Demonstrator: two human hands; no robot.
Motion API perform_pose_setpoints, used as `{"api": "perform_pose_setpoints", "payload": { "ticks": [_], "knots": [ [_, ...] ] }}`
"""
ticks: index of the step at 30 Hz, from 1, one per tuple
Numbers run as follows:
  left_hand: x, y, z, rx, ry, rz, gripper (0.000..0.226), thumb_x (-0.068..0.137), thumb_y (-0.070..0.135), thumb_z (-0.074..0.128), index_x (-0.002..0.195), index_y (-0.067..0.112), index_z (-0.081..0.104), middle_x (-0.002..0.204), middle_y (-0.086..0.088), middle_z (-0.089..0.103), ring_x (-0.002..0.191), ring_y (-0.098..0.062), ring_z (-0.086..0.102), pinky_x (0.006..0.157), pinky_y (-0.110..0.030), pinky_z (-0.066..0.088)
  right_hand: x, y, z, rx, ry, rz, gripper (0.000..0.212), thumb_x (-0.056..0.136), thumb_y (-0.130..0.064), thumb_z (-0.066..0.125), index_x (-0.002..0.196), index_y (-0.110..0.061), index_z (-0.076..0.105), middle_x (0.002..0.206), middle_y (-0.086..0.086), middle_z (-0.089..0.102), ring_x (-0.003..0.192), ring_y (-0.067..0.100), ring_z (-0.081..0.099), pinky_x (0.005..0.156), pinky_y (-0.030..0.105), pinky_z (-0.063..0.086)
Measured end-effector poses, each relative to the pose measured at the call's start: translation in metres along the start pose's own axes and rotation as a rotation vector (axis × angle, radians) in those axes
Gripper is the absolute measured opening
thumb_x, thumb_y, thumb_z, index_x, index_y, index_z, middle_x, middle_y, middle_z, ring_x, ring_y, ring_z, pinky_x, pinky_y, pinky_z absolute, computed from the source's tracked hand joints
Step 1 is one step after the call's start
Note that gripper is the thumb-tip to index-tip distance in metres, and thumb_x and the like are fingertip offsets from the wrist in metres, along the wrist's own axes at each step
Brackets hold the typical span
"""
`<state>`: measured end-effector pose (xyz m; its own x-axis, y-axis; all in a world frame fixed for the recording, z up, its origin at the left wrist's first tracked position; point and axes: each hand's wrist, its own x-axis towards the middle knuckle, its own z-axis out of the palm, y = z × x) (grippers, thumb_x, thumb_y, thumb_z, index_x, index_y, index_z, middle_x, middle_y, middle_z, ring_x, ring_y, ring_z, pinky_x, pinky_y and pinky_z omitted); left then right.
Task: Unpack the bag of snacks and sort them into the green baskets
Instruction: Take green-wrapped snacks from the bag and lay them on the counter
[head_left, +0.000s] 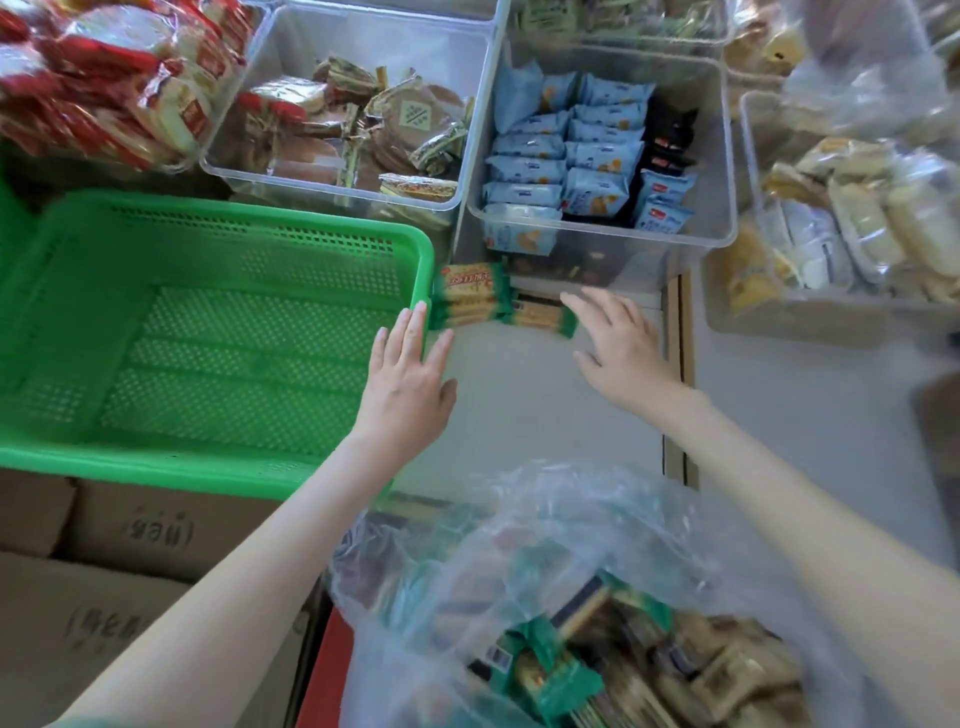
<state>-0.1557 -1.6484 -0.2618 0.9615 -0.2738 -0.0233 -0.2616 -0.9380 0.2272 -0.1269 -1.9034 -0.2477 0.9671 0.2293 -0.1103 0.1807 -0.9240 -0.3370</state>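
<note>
An empty green basket (208, 332) fills the left of the head view. Just past its right rim, a few green-and-orange biscuit packs (470, 293) lie on the white surface, one more pack (543, 317) to their right. My left hand (410, 379) reaches forward with straight fingers, its fingertips at the basket's right rim beside the packs. With fingers spread, my right hand (618, 345) hovers just right of the packs and holds nothing. A clear plastic bag (571, 597) of mixed snacks sits open at the bottom, near me.
Clear bins stand behind: one with brown round wafers (358, 119), one with blue packets (587, 150), one with pale bread packs (852, 218) at the right. Red-wrapped crackers (104, 73) are piled far left. Cardboard boxes (130, 571) sit under the basket.
</note>
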Motion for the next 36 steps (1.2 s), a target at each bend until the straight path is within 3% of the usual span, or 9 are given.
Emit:
{"api": "perform_pose_setpoints", "payload": {
  "ticks": [6, 11, 15, 19, 23, 26, 30, 32, 36],
  "knots": [
    [-0.070, 0.021, -0.014, -0.209, 0.054, 0.057, 0.046, 0.095, 0.029, 0.039, 0.125, 0.000, 0.060, 0.137, -0.031, 0.047, 0.125, -0.048, 0.047, 0.104, -0.057, 0.036, -0.144, -0.052, -0.010, 0.102, 0.292, -0.144, 0.041, 0.090, -0.019, 0.051, 0.129, -0.008, 0.051, 0.115, 0.009, 0.053, 0.104, 0.023, 0.043, 0.094, 0.035, 0.035],
    [-0.149, 0.048, -0.027, -0.347, 0.133, 0.370, 0.042, 0.099, 0.028, 0.038, 0.125, 0.003, 0.060, 0.133, -0.018, 0.056, 0.124, -0.032, 0.050, 0.109, -0.039, 0.032, -0.245, -0.085, 0.041, 0.008, 0.114, -0.445, 0.025, 0.093, -0.024, 0.049, 0.113, -0.010, 0.053, 0.100, 0.005, 0.062, 0.093, 0.019, 0.056, 0.087, 0.028, 0.047],
    [-0.199, 0.054, 0.000, -0.093, 0.009, 0.583, 0.052, 0.097, 0.040, 0.040, 0.143, 0.016, 0.045, 0.147, -0.012, 0.044, 0.139, -0.027, 0.037, 0.115, -0.047, 0.027, -0.268, -0.099, 0.078, -0.106, -0.075, -0.141, 0.052, 0.090, -0.046, 0.040, 0.118, -0.006, 0.060, 0.107, 0.009, 0.064, 0.098, 0.028, 0.061, 0.084, 0.037, 0.054],
    [-0.214, 0.041, 0.018, 0.096, -0.078, 0.520, 0.063, 0.092, 0.044, 0.037, 0.149, 0.020, 0.028, 0.151, -0.014, 0.036, 0.140, -0.033, 0.031, 0.112, -0.055, 0.028, -0.254, -0.112, 0.072, -0.104, -0.079, -0.124, 0.042, 0.085, -0.025, 0.042, 0.117, -0.005, 0.060, 0.118, 0.013, 0.060, 0.112, 0.031, 0.052, 0.098, 0.043, 0.046],
    [-0.215, 0.036, 0.017, 0.161, -0.172, 0.398, 0.062, 0.093, 0.049, 0.031, 0.149, 0.022, 0.036, 0.152, -0.018, 0.035, 0.139, -0.037, 0.034, 0.109, -0.058, 0.030, -0.241, -0.097, 0.053, -0.278, -0.381, -0.133, 0.080, 0.083, -0.012, 0.050, 0.153, -0.017, 0.013, 0.159, 0.006, 0.013, 0.146, 0.026, 0.006, 0.119, 0.043, 0.002],
    [-0.208, 0.037, 0.010, 0.185, -0.200, 0.318, 0.066, 0.093, 0.054, 0.022, 0.150, 0.024, 0.034, 0.155, -0.019, 0.027, 0.142, -0.039, 0.027, 0.114, -0.056, 0.017, -0.240, -0.091, 0.053, -0.421, -0.372, -0.187, 0.084, 0.081, 0.002, 0.052, 0.153, -0.017, 0.014, 0.155, 0.011, 0.016, 0.142, 0.030, 0.013, 0.115, 0.043, 0.014],
    [-0.191, 0.041, -0.001, 0.249, -0.175, 0.269, 0.064, 0.096, 0.061, 0.016, 0.154, 0.034, 0.009, 0.159, -0.011, -0.015, 0.148, -0.030, -0.010, 0.118, -0.047, -0.011, -0.238, -0.088, 0.054, -0.481, -0.283, -0.302, 0.063, 0.077, 0.004, 0.058, 0.137, -0.010, 0.042, 0.136, 0.011, 0.038, 0.128, 0.030, 0.031, 0.110, 0.041, 0.025],
    [-0.177, 0.044, -0.005, 0.256, -0.145, 0.278, 0.061, 0.099, 0.058, 0.022, 0.154, 0.033, 0.015, 0.157, -0.009, -0.019, 0.147, -0.029, -0.013, 0.118, -0.047, -0.012, -0.236, -0.083, 0.051, -0.448, -0.234, -0.362, 0.060, 0.073, 0.002, 0.063, 0.131, -0.008, 0.047, 0.131, 0.011, 0.045, 0.127, 0.030, 0.037, 0.110, 0.041, 0.027],
    [-0.145, 0.040, -0.007, 0.220, -0.078, 0.266, 0.050, 0.099, 0.046, 0.044, 0.138, 0.015, 0.046, 0.160, -0.020, 0.001, 0.148, -0.035, 0.003, 0.117, -0.048, -0.003, -0.231, -0.068, 0.038, -0.325, -0.087, -0.492, 0.062, 0.062, 0.001, 0.072, 0.120, -0.011, 0.056, 0.115, 0.006, 0.061, 0.110, 0.026, 0.056, 0.100, 0.039, 0.042]
  ]
}}
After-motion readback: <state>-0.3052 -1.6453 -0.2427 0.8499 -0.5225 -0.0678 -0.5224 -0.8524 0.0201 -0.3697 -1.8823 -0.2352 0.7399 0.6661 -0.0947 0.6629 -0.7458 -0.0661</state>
